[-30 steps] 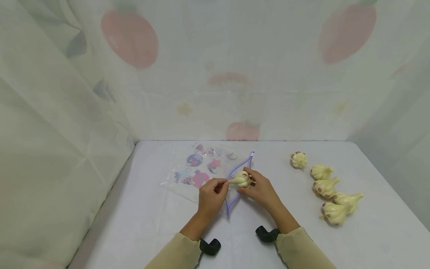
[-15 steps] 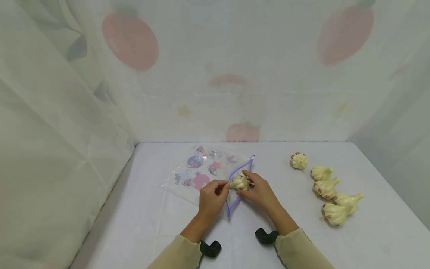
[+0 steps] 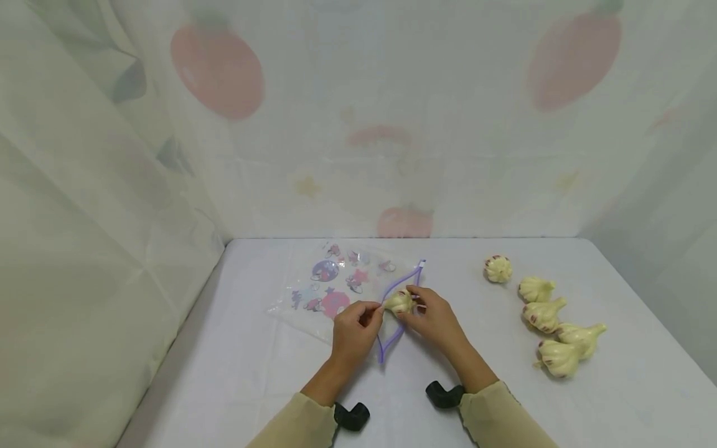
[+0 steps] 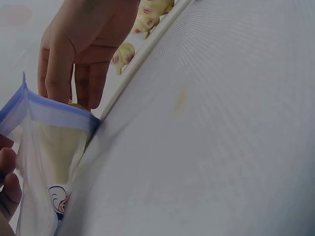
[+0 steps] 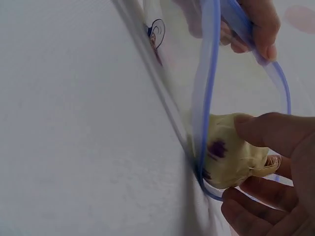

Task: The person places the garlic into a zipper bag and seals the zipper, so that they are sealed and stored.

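My right hand grips a garlic bulb by its root end, thumb on one side and fingers on the other. Stem first, the bulb lies partly within the mouth of a clear zip bag with a purple-blue zip edge. Pinched between the thumb and fingers of my left hand is the bag's edge, which stands apart from the opposite edge. Through the plastic in the left wrist view, the bulb's pale stem shows. Pink and purple cartoon prints cover the bag.
Several more garlic bulbs lie on the right of the white table, one set apart farther back. A black curved piece sits at each sleeve cuff. Printed curtains stand behind and at the sides.
The garlic bulb has moved slightly left and down into the bag's mouth with my right hand. My left hand keeps its hold on the bag's edge.
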Action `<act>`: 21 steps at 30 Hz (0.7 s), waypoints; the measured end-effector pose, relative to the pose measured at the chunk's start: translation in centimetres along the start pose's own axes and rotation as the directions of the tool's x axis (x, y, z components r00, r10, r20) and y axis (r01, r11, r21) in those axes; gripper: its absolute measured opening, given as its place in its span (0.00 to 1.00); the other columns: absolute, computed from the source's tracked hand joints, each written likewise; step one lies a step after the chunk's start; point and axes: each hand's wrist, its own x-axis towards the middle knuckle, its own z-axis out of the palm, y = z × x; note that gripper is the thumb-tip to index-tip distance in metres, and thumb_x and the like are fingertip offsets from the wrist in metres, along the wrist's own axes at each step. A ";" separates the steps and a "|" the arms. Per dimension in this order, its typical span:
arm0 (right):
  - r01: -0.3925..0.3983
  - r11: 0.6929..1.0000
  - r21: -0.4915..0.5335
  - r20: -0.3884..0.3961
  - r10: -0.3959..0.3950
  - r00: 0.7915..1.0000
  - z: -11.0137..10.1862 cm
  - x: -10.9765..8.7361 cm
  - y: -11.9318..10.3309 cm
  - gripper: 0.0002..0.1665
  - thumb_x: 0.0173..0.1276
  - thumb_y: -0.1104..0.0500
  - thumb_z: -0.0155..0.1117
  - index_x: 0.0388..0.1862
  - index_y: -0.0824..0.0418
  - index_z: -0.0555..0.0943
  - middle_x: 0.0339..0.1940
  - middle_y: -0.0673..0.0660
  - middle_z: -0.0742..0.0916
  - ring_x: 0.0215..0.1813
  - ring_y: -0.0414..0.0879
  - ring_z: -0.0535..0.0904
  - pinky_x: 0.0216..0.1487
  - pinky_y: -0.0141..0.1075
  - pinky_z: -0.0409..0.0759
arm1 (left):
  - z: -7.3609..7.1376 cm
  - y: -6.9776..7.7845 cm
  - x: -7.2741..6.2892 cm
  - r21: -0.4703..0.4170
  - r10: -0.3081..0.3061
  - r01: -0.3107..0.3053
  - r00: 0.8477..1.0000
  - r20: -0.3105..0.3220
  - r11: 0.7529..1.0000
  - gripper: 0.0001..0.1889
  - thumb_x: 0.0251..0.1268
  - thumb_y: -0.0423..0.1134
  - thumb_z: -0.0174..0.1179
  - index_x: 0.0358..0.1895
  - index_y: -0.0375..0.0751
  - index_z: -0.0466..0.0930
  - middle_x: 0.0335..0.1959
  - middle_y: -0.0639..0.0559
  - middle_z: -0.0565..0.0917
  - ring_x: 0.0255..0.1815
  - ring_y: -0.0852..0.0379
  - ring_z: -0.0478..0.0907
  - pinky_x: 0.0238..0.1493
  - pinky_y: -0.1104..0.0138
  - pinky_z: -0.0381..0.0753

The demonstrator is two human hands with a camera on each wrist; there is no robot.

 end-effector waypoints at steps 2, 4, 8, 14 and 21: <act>-0.014 1.000 -0.007 -0.023 0.014 1.000 0.1 0.2 0.0 0.35 0.56 0.59 0.77 0.62 0.64 0.77 0.56 0.61 0.83 0.53 0.55 0.83 0.52 0.43 0.84 | 0.0 0.0 0.0 -0.005 0.004 -0.004 1.000 0.006 1.000 0.02 0.60 0.32 0.67 0.35 0.39 0.87 0.24 0.55 0.83 0.22 0.66 0.74 0.23 0.78 0.74; -0.028 0.999 -0.017 -0.041 0.027 0.999 0.3 0.4 0.1 0.35 0.54 0.58 0.79 0.61 0.63 0.78 0.54 0.60 0.84 0.49 0.53 0.84 0.49 0.43 0.84 | 0.0 0.1 0.0 -0.006 0.005 -0.005 1.000 0.010 1.000 0.02 0.60 0.32 0.67 0.35 0.39 0.87 0.24 0.55 0.83 0.22 0.66 0.74 0.23 0.78 0.74; -0.047 0.999 -0.021 -0.058 0.046 0.997 0.7 1.0 0.2 0.35 0.52 0.57 0.80 0.59 0.63 0.79 0.53 0.59 0.85 0.46 0.51 0.85 0.45 0.42 0.85 | 0.1 0.0 0.0 -0.004 0.000 0.000 1.000 0.007 1.000 0.02 0.59 0.32 0.67 0.35 0.39 0.87 0.23 0.55 0.83 0.22 0.66 0.74 0.23 0.78 0.74; -0.071 0.997 0.013 -0.049 0.072 0.996 1.4 2.0 -0.2 0.27 0.51 0.55 0.80 0.48 0.61 0.81 0.51 0.59 0.85 0.45 0.51 0.85 0.39 0.38 0.85 | 0.2 0.0 -0.2 -0.018 -0.020 0.020 1.000 0.004 1.000 0.04 0.56 0.28 0.68 0.34 0.40 0.87 0.23 0.56 0.83 0.21 0.66 0.74 0.23 0.78 0.74; -0.163 0.986 0.012 -0.018 0.164 0.986 1.3 2.3 -0.7 0.28 0.51 0.50 0.81 0.49 0.57 0.83 0.55 0.58 0.85 0.47 0.51 0.85 0.40 0.39 0.85 | 0.1 0.1 -0.1 -0.010 -0.008 0.008 1.000 0.007 1.000 0.03 0.58 0.30 0.67 0.34 0.39 0.87 0.23 0.56 0.82 0.21 0.66 0.74 0.23 0.79 0.75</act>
